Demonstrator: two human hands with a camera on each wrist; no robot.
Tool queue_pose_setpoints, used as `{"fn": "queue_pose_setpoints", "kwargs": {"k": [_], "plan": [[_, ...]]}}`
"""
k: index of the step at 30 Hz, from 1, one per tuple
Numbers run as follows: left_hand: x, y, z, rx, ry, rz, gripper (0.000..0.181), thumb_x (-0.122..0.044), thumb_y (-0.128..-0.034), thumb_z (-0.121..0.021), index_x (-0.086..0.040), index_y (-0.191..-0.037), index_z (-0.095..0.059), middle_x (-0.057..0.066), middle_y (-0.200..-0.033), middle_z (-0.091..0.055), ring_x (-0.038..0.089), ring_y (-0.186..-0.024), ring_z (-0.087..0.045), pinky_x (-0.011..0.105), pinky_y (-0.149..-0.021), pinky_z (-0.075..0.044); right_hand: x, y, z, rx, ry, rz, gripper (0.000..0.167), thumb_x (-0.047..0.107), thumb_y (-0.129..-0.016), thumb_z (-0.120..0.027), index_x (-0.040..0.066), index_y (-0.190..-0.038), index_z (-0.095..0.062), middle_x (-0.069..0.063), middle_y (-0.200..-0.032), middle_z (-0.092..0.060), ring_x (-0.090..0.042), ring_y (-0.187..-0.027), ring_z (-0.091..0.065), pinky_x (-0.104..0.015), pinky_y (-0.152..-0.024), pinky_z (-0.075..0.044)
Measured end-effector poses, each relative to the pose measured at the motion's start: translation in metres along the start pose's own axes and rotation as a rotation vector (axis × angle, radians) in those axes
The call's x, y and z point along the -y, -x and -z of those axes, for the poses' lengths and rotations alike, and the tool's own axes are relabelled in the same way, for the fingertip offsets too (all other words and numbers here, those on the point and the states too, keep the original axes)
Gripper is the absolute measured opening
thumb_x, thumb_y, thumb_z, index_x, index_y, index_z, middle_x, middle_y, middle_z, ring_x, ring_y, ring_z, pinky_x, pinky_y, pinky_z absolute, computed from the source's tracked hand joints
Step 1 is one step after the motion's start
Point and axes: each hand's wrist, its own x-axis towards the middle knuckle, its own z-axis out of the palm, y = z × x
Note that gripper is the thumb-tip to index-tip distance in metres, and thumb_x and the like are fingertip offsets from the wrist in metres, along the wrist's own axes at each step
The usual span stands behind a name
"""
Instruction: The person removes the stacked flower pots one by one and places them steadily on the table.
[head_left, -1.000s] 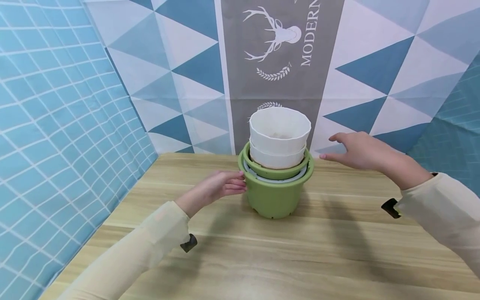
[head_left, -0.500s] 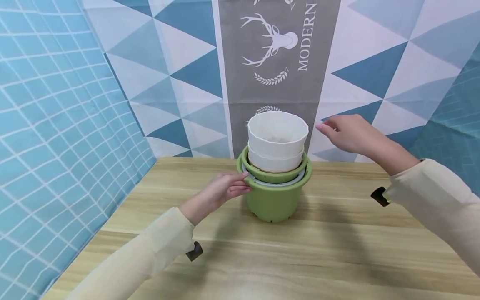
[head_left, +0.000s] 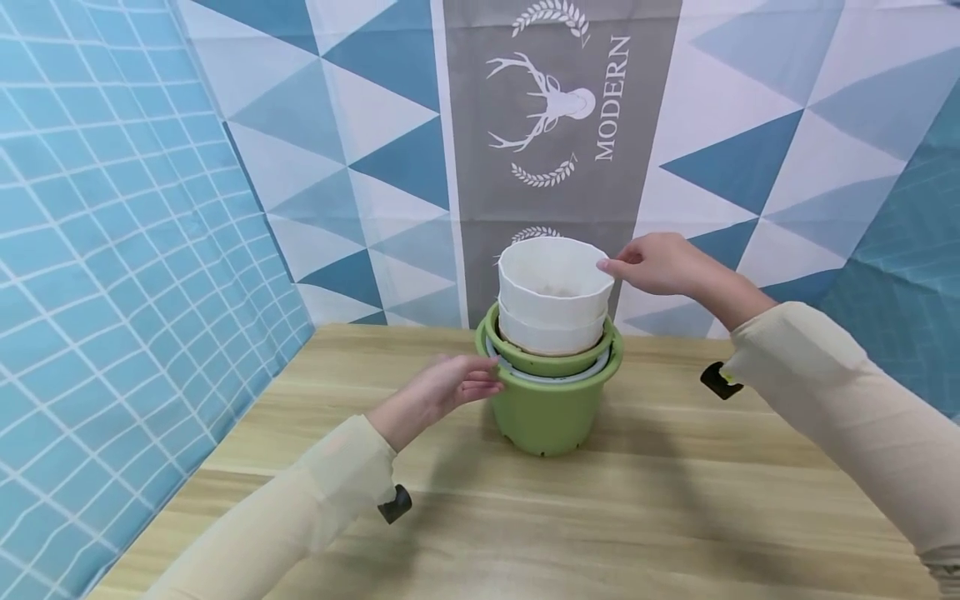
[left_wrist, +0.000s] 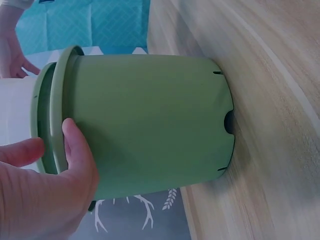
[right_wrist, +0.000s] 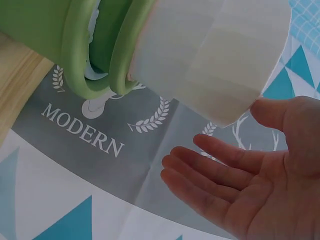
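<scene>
White faceted pots (head_left: 553, 312), one inside another, sit at the top of a nested stack. Below them are a smaller green pot (head_left: 553, 364), a grey rim and a large green pot (head_left: 543, 417), upright on the table. My left hand (head_left: 438, 396) holds the large pot's left rim; in the left wrist view its thumb and a finger (left_wrist: 75, 145) lie either side of that rim. My right hand (head_left: 663, 265) is at the upper white pot's right rim. In the right wrist view its thumb (right_wrist: 270, 114) touches the rim, while the relaxed fingers stand apart from the wall.
The stack stands near the back edge of the wooden table (head_left: 570, 517). Behind it hangs a patterned cloth (head_left: 397, 108) with triangles and a deer head. A blue gridded cloth (head_left: 97, 250) runs along the left side.
My right hand has moved left, from beside the stack to the upper white pot's rim. The left hand has stayed at the green rim. The whole view has shifted slightly.
</scene>
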Motion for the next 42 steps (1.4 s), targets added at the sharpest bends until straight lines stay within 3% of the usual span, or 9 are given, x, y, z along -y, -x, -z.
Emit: {"fn": "queue_pose_setpoints", "kwargs": {"k": [4, 8, 11, 18, 21, 26, 33, 38, 42], "plan": [[0.002, -0.004, -0.001, -0.008, -0.016, 0.001, 0.006, -0.001, -0.0928, -0.056, 0.003, -0.097, -0.057, 0.004, -0.074, -0.066, 0.01, -0.067, -0.067, 0.016, -0.067, -0.061, 0.002, -0.005, -0.004, -0.001, -0.009, -0.008, 0.057, 0.047, -0.098, -0.045, -0.003, -0.123, -0.06, -0.026, -0.119, -0.062, -0.036, -0.103, -0.059, -0.049, -0.08, -0.056], [0.003, -0.006, -0.001, 0.005, -0.008, -0.003, 0.005, 0.0, -0.0929, -0.056, 0.003, -0.095, -0.058, 0.004, -0.073, -0.066, 0.009, -0.067, -0.066, 0.015, -0.068, -0.061, 0.006, -0.009, -0.008, -0.021, -0.009, -0.013, 0.052, 0.047, -0.097, -0.048, -0.001, -0.101, -0.067, -0.015, -0.082, -0.062, -0.025, -0.076, -0.054, -0.032, -0.059, -0.047], [0.002, -0.004, 0.0, 0.012, -0.002, -0.004, 0.004, 0.0, -0.0932, -0.056, 0.003, -0.095, -0.058, 0.004, -0.073, -0.066, 0.01, -0.068, -0.066, 0.016, -0.069, -0.061, 0.009, -0.01, -0.011, -0.028, -0.032, -0.03, 0.051, 0.048, -0.097, -0.049, -0.001, -0.094, -0.065, -0.012, -0.078, -0.059, -0.024, -0.074, -0.053, -0.03, -0.057, -0.045], [0.0, -0.004, 0.006, 0.036, -0.025, -0.004, 0.005, 0.0, -0.0945, -0.053, 0.003, -0.097, -0.057, 0.004, -0.074, -0.065, 0.009, -0.069, -0.066, 0.015, -0.07, -0.061, 0.01, -0.015, -0.016, -0.014, -0.108, -0.076, 0.055, 0.056, -0.096, -0.044, 0.004, -0.085, -0.057, -0.012, -0.082, -0.06, -0.026, -0.08, -0.06, -0.03, -0.06, -0.048], [-0.002, -0.006, 0.008, 0.027, -0.038, -0.007, 0.007, 0.0, -0.0946, -0.053, 0.004, -0.099, -0.057, 0.003, -0.075, -0.064, 0.008, -0.069, -0.065, 0.014, -0.069, -0.06, 0.011, -0.017, -0.015, -0.001, -0.132, -0.079, 0.058, 0.055, -0.097, -0.044, 0.0, -0.102, -0.062, -0.019, -0.099, -0.065, -0.032, -0.092, -0.064, -0.04, -0.073, -0.057], [-0.005, -0.009, 0.014, -0.007, -0.042, 0.013, 0.006, -0.001, -0.0944, -0.054, 0.002, -0.099, -0.056, 0.003, -0.079, -0.062, 0.008, -0.071, -0.062, 0.014, -0.07, -0.058, 0.014, -0.022, -0.015, 0.036, -0.165, -0.1, 0.064, 0.053, -0.098, -0.044, -0.003, -0.128, -0.055, -0.025, -0.122, -0.061, -0.037, -0.105, -0.064, -0.052, -0.092, -0.056], [-0.009, -0.013, 0.017, -0.018, 0.001, 0.055, 0.008, -0.002, -0.0951, -0.053, -0.001, -0.103, -0.051, 0.008, -0.1, -0.053, 0.01, -0.084, -0.055, 0.016, -0.082, -0.053, 0.018, -0.027, -0.019, 0.029, -0.169, -0.117, 0.064, 0.053, -0.097, -0.045, -0.003, -0.125, -0.056, -0.025, -0.121, -0.061, -0.033, -0.097, -0.065, -0.049, -0.088, -0.057], [-0.01, -0.015, 0.017, -0.023, 0.129, 0.085, 0.01, 0.001, -0.0964, -0.048, -0.001, -0.106, -0.046, 0.011, -0.106, -0.047, 0.012, -0.089, -0.054, 0.03, -0.106, -0.048, 0.023, -0.03, -0.018, 0.012, -0.148, -0.116, 0.055, 0.048, -0.097, -0.049, -0.003, -0.111, -0.062, -0.022, -0.106, -0.065, -0.03, -0.093, -0.061, -0.04, -0.076, -0.055], [-0.01, -0.016, 0.019, -0.018, 0.185, 0.085, 0.011, 0.003, -0.0962, -0.046, 0.001, -0.107, -0.045, 0.013, -0.107, -0.046, 0.013, -0.089, -0.055, 0.024, -0.098, -0.054, 0.027, -0.034, -0.017, 0.025, -0.147, -0.13, 0.051, 0.043, -0.096, -0.053, -0.004, -0.115, -0.061, -0.022, -0.108, -0.065, -0.031, -0.097, -0.062, -0.045, -0.083, -0.056]]}}
